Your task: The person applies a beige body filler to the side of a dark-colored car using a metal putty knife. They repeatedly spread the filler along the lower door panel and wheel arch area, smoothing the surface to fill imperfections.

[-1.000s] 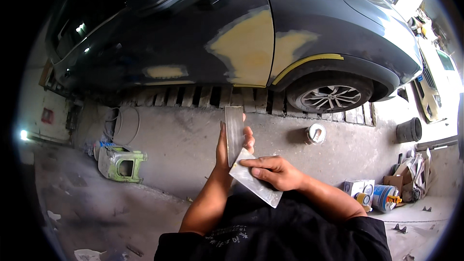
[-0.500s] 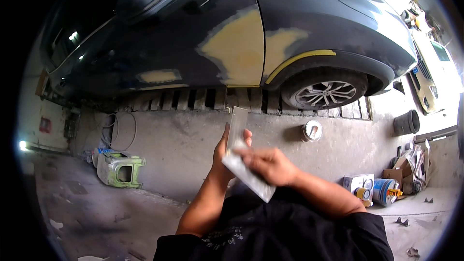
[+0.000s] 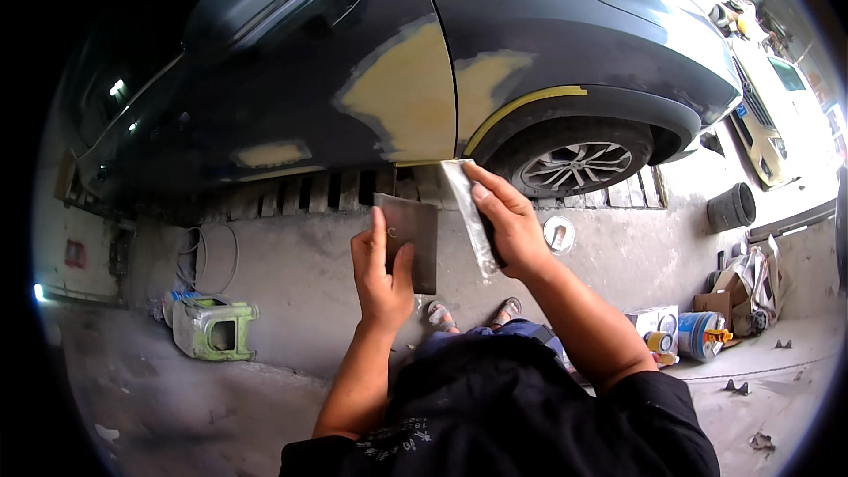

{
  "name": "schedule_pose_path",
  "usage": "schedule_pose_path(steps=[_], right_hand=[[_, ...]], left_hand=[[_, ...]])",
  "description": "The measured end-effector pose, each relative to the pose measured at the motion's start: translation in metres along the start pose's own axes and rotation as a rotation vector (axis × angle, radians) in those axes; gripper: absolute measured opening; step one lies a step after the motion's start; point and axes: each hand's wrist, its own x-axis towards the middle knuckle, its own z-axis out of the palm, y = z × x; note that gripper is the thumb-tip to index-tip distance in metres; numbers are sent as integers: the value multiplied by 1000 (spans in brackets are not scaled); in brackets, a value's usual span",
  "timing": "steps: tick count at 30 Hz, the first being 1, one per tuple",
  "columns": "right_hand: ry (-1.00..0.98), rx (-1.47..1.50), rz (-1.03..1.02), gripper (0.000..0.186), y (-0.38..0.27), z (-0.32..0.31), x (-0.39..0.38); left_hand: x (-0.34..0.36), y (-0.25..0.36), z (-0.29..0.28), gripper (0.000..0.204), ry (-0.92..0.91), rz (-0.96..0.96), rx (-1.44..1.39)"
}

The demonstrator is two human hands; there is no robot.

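My left hand point(image 3: 382, 278) holds a dark grey rectangular sheet, apparently sandpaper point(image 3: 419, 243), upright between thumb and fingers. To its right, my right hand point(image 3: 512, 223) grips a long, narrow sanding block point(image 3: 473, 216) with a pale, shiny face and a dark edge. The sheet and the block are apart. Both are held low in front of a dark grey car point(image 3: 265, 93). Yellowish filler point(image 3: 402, 93) covers patches of its door and fender. Yellow tape point(image 3: 521, 108) follows the wheel arch.
An open tin point(image 3: 558, 235) stands on the floor near the front wheel point(image 3: 579, 168). A black bucket point(image 3: 731, 208) is at the right. Boxes and a blue tin point(image 3: 702, 336) crowd the lower right; a green-and-white stool point(image 3: 199, 329) lies at the left.
My hands have moved apart. The block, earlier across the grey strip in my left hand, is now raised to the right; the sheet's broad face shows. The view has shifted slightly.
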Motion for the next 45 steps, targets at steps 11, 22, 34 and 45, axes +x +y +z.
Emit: schedule_pose_path(steps=[11,22,34,45], right_hand=[[-181,-212,51,37,38,-33,-56],[-272,89,325,35,30,7,-60],[-224,106,308,35,19,10,-48],[-291,-214,130,34,26,10,-59]], left_hand=[[-1,-6,-8,47,74,-558,-1113],[4,38,15,66,144,-350,-964],[13,37,16,62,93,-328,-1187],[14,28,8,54,-21,-440,-1257]])
